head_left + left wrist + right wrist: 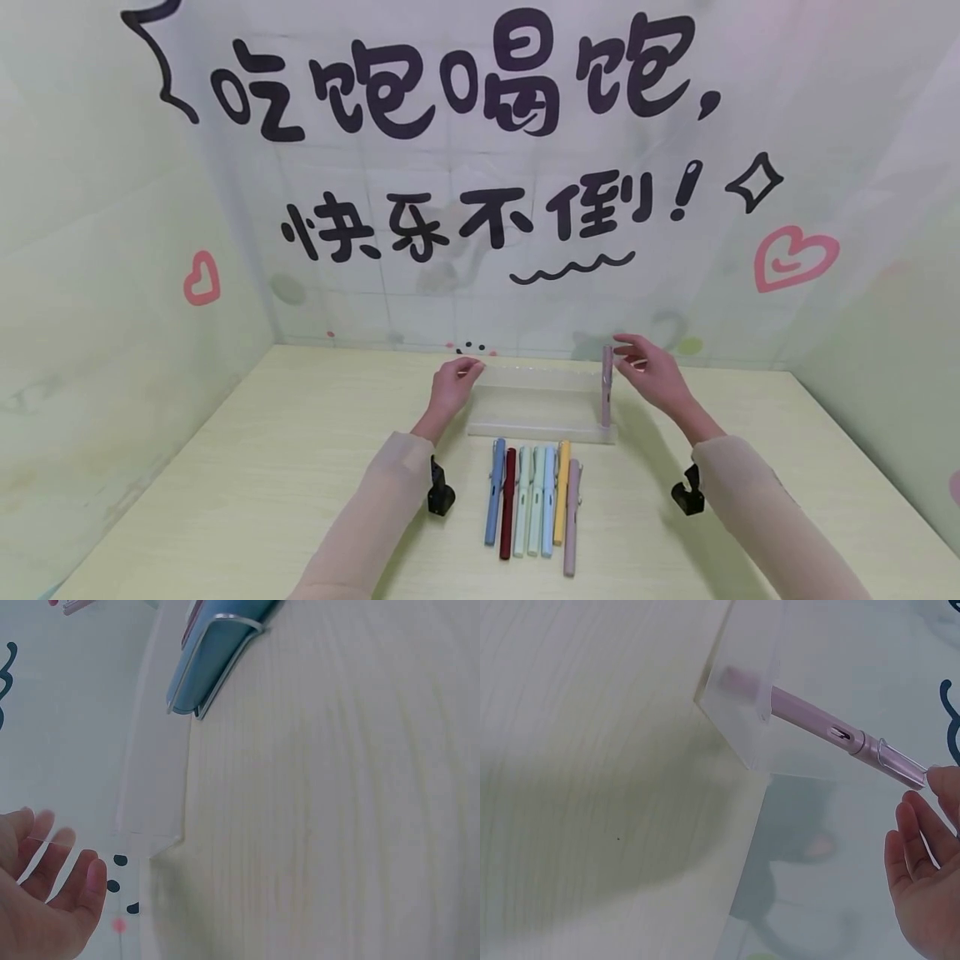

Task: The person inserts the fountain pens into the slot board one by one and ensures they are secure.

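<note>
White wall sheeting (450,308) printed with black characters (521,71) backs the pale wood-grained table (225,467). Near its far edge, a clear plastic pen rack (540,408) carries one mauve pen (607,387) upright at its right end, cap right by the thumb of the right hand (651,371), whose grip is loose, fingers apart. The left hand (456,385) pinches the rack's upper left corner. Pale-sleeved forearms (375,508) reach from the near edge, flanking seven coloured pens (535,500) lying side by side.

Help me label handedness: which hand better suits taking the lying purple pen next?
Likely the right hand: the lying purple pen is rightmost, nearer that hand; the left hand holds the clear rack.
</note>
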Demonstrator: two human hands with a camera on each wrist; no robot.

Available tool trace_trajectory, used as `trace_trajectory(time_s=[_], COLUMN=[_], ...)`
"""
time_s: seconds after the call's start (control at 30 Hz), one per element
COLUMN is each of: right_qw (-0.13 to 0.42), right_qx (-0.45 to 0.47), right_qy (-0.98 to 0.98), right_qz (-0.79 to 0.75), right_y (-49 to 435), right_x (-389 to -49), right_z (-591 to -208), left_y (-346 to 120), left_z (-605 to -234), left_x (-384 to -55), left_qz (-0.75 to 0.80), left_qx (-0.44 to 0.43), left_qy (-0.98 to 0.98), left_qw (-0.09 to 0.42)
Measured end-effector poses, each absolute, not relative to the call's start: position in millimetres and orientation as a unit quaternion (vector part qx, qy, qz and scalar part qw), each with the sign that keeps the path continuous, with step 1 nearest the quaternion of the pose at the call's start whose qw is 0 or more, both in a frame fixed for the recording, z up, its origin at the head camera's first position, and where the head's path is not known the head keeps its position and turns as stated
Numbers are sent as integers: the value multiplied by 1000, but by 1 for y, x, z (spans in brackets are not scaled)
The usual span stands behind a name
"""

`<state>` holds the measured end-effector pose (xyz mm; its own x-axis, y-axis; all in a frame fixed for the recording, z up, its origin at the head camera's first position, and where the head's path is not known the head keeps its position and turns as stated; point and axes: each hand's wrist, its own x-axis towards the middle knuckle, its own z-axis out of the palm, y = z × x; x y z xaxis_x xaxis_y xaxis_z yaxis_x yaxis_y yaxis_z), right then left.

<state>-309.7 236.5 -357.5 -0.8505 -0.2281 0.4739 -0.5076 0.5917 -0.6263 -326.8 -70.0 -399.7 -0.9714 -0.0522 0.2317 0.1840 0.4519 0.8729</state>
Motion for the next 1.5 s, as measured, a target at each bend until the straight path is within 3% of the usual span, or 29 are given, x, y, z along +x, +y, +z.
trace_trajectory(time_s=[0.87, 1.1, 1.5], right_qw=[210, 180, 109], right_qx=[223, 232, 240], right_qy=[-857, -854, -862], right_qz=[415, 429, 434], right_y=[237, 216, 218], right_x=[-280, -251, -254], right_z=[-358, -348, -390], left_y=[-70, -70, -70], left_z=[-401, -399, -398], left_x=[-326, -325, -324], left_qz=[-528, -527, -527], left_qx=[-41, -36, -42], left_qy=[-841, -843, -842], left_qw=[108, 103, 110])
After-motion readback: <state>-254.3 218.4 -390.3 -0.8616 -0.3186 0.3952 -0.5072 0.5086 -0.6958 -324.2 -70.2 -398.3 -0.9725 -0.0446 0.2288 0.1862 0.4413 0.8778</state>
